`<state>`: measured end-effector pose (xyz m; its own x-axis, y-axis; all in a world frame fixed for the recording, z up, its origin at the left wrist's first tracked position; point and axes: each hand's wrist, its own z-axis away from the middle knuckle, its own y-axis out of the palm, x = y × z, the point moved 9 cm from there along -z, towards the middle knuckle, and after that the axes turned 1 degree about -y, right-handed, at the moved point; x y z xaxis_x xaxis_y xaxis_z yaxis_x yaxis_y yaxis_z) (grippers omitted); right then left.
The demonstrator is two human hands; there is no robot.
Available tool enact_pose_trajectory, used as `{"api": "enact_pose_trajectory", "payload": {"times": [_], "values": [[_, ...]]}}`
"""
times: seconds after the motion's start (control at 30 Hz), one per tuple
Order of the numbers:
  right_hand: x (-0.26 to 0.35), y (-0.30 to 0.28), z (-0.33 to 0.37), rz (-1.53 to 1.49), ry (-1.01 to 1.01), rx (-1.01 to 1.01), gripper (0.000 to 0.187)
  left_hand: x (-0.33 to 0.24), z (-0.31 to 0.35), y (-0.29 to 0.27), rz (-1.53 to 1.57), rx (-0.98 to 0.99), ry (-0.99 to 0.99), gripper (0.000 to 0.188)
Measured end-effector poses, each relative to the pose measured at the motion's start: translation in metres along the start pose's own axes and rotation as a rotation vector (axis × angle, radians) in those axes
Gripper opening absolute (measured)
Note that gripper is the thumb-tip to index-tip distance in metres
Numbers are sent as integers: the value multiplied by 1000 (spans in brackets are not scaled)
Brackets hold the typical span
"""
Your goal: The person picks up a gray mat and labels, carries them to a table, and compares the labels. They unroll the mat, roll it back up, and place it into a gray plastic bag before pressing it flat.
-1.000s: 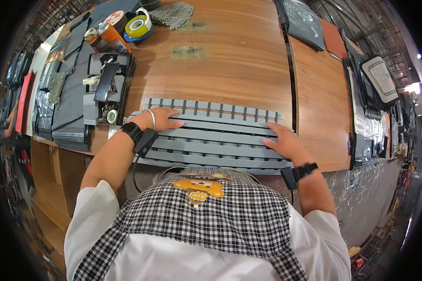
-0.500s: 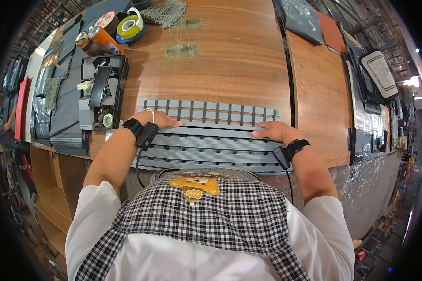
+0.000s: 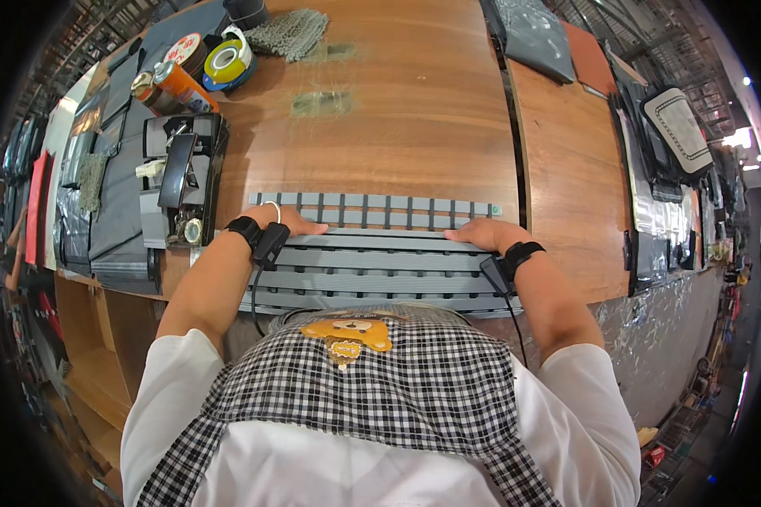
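Note:
A grey slatted mat [image 3: 380, 261] with black cross strips lies along the table's near edge, its near part reaching my apron. Beyond my hands its far section [image 3: 365, 219] lies on the wood as a grid of grey and black. My left hand [image 3: 286, 221] holds the mat near its left end, thumb on top and pointing inward. Toward the right end my right hand [image 3: 486, 233] grips the same raised slat, thumb also inward. The other fingers of both hands are mostly hidden. Both wrists carry black straps with small black boxes and cables.
At left on the wooden table [image 3: 397, 127] stand an open box of small items [image 3: 177, 173], an orange spray can [image 3: 182, 87] and tape rolls [image 3: 227, 59]. A grey mesh bundle [image 3: 289, 34] lies farther back. Dark sheets [image 3: 543, 42] and a gap between tabletops are at right.
The whole view has shifted slightly. My right hand has moved a little left along the mat, and slightly less of the far grid shows beyond my hands. Both hands keep their hold.

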<state>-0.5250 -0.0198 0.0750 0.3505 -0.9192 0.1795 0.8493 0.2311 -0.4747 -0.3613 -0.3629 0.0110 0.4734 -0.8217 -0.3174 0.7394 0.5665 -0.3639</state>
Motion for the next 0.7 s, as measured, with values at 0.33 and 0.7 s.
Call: {"api": "enact_pose_trajectory", "payload": {"times": [0.33,0.7], "values": [[3,-12,0,8,-118,-214,79,-15,13,-14,-83,-34,-141,90],[84,28,119,467,-616,-660,108,-19,0,-36,-219,-164,-52,76]]}}
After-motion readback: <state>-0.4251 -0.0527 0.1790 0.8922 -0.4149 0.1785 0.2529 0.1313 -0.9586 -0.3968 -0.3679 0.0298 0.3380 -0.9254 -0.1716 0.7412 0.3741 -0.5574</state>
